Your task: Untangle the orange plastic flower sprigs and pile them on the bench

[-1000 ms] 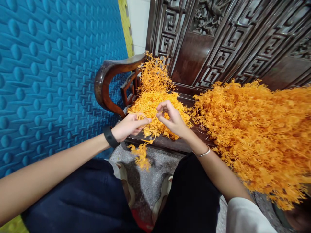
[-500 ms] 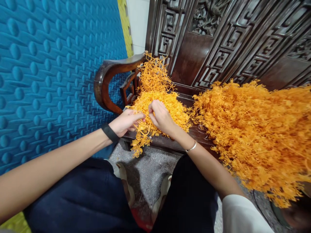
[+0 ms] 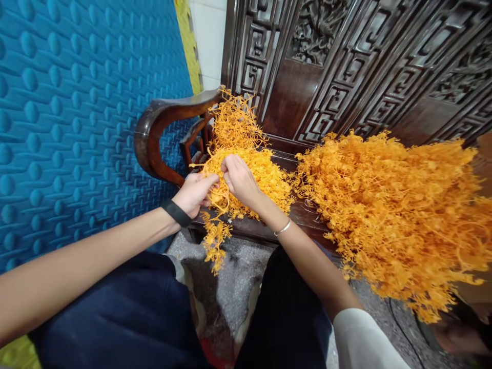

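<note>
1. The orange sprig (image 3: 215, 241) hangs below your left hand (image 3: 196, 195), in front of the edge of the dark wooden seat (image 3: 302, 215).
2. Your left hand is grasping this sprig, and its thumb is extended toward the right hand.
3. Your right hand (image 3: 240, 179) is just beside the left one, its fingers curled; I cannot tell whether it is grasping a strand (its fingertips are hidden).
4. Under and behind your hands there is a low orange pile (image 3: 265, 174) on the seat, and beyond it a looser tangle (image 3: 236, 123), close to the curved armrest (image 3: 144, 133).
5. At your right lies a much larger orange heap (image 3: 392, 210).
6. Farther out, you have the carved backrest (image 3: 292, 97) ahead and the blue mat (image 3: 77, 128) at your left.
</note>
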The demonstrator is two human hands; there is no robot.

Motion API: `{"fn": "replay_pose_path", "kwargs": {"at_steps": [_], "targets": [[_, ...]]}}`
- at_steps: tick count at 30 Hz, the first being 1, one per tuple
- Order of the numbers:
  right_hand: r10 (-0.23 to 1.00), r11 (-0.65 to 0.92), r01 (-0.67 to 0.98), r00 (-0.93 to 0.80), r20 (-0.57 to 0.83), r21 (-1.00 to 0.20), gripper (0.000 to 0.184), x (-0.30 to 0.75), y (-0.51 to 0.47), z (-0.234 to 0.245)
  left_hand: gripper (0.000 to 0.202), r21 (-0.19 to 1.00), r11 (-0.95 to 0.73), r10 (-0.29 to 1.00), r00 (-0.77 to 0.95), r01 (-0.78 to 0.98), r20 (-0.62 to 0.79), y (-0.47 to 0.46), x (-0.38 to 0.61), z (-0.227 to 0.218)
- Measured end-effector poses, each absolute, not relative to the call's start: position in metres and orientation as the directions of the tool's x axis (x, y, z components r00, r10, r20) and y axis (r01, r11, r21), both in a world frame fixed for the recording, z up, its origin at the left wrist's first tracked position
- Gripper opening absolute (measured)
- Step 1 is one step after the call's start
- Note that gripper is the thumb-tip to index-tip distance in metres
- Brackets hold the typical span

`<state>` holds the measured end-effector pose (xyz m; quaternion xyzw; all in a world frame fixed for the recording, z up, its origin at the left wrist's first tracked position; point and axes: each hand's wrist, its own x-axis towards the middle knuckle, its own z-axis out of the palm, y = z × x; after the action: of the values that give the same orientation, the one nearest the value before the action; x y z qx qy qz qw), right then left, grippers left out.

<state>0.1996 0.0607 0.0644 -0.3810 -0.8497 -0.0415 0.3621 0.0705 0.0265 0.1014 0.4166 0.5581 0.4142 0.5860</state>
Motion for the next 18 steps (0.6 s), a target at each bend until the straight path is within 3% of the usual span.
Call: {"fn": "replay_pose_path", "kwargs": {"at_steps": [5,7,9,12,14,18], "targets": [[0.645,0.701,0.661,-0.43,0.631,-0.267,0.017,0.204,0.073,0.057,0.018,0.949,0.315,0.949,0.006,-0.011,-0.315,0.021,0.075,0.102],[0.689,0.64,0.697,-0.336,0.642,-0.322,0.015,0.225,0.088,0.055,0.019,0.942,0.329,0.942,0.042,0.062,-0.332,0.008,0.073,0.101],[0.745,0.536,0.716,-0.153,0.65,-0.446,0.013,0.257,0.103,0.055,0.02,0.938,0.305,0.919,0.21,0.163,-0.335,-0.007,0.069,0.1],[0.748,0.53,0.612,-0.012,0.663,-0.587,0.005,0.296,0.115,0.058,0.02,0.965,0.204,0.916,0.315,0.165,-0.248,-0.016,0.06,0.1],[0.74,0.569,0.573,-0.046,0.671,-0.589,0.016,0.303,0.114,0.056,0.019,0.967,0.222,0.92,0.302,0.127,-0.251,-0.012,0.055,0.099],[0.736,0.613,0.638,-0.248,0.629,-0.466,0.031,0.287,0.111,0.041,0.017,0.952,0.291,0.89,0.339,0.093,-0.305,0.001,0.05,0.095]]}}
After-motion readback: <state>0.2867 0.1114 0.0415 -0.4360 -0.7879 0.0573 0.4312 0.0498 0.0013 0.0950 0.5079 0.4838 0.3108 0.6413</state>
